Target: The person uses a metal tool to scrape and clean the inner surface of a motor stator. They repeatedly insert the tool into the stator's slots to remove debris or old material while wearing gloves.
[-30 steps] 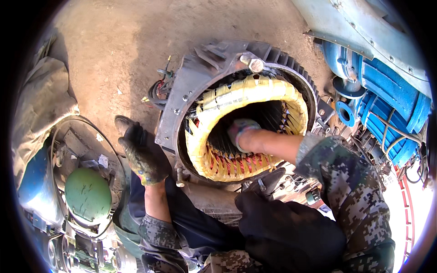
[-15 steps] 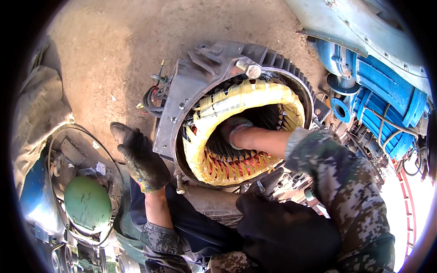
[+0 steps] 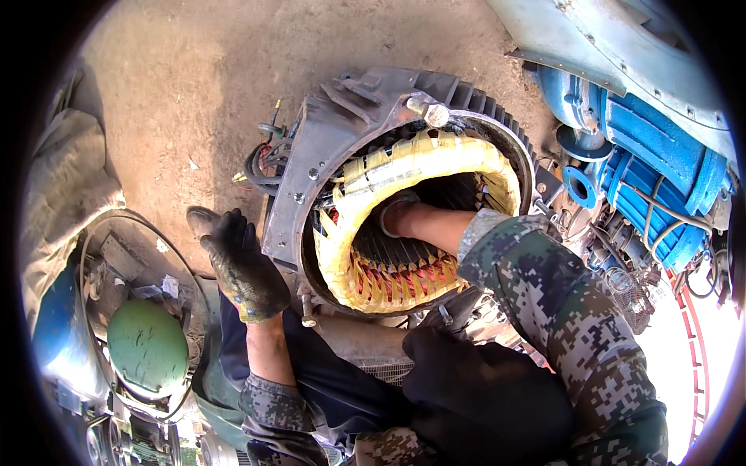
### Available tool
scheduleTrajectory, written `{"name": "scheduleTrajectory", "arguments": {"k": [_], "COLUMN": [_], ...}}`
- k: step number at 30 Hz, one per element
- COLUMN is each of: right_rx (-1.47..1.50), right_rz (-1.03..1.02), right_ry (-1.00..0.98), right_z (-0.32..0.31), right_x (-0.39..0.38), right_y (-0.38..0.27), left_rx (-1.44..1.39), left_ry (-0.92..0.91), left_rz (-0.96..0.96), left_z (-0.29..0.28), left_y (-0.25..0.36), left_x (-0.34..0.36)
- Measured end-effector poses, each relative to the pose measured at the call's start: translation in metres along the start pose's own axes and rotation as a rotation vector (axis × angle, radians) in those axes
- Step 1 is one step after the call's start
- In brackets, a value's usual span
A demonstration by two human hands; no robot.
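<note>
A large grey electric motor housing (image 3: 291,182) lies with its end open in front of me. Inside sits the stator, its thick ring of winding (image 3: 388,172) wrapped in pale yellow tape, with red and yellow lacing along the lower inside. My right hand (image 3: 395,208) reaches into the dark bore; only its glove cuff and wrist show, so the fingers and anything they touch are hidden. To the left of the housing, my left hand (image 3: 245,268) wears a dark, worn glove. Its fingers stretch upward and hold nothing.
Cables (image 3: 260,167) come out at the housing's left side. A bolt (image 3: 436,116) projects from its upper rim. Blue machinery (image 3: 660,147) stands at the right. At the left lie a green rounded thing (image 3: 148,347), a brown cloth (image 3: 70,182) and metal parts.
My right arm has gone further into the bore, and its sleeve now overlaps the winding's right lower edge. My left hand stays nearly in place.
</note>
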State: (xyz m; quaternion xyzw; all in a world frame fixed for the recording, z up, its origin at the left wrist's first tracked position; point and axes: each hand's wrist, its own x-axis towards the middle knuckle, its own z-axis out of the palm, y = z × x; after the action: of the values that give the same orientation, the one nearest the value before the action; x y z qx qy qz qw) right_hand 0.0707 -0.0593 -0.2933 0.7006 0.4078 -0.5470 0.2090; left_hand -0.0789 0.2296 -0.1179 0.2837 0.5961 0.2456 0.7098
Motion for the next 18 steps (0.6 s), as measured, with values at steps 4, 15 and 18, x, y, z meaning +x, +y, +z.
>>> {"name": "scheduleTrajectory", "arguments": {"k": [4,15,18], "right_rx": [-0.284,-0.019,-0.061], "right_rz": [-0.186,-0.020,-0.144], "right_ry": [-0.362,-0.451,-0.495], "right_z": [-0.137,-0.176,-0.207], "right_x": [-0.087,-0.182,-0.223], "right_y": [-0.057,-0.028,-0.036], "left_rx": [0.256,0.316,0.080], "left_ry": [0.099,0.097,0.078], "left_rz": [0.114,0.128,0.081], "left_z": [-0.023,-0.001,-0.006], "left_y": [0.023,0.027,0.021], "left_x": [-0.004,-0.006,-0.008]}}
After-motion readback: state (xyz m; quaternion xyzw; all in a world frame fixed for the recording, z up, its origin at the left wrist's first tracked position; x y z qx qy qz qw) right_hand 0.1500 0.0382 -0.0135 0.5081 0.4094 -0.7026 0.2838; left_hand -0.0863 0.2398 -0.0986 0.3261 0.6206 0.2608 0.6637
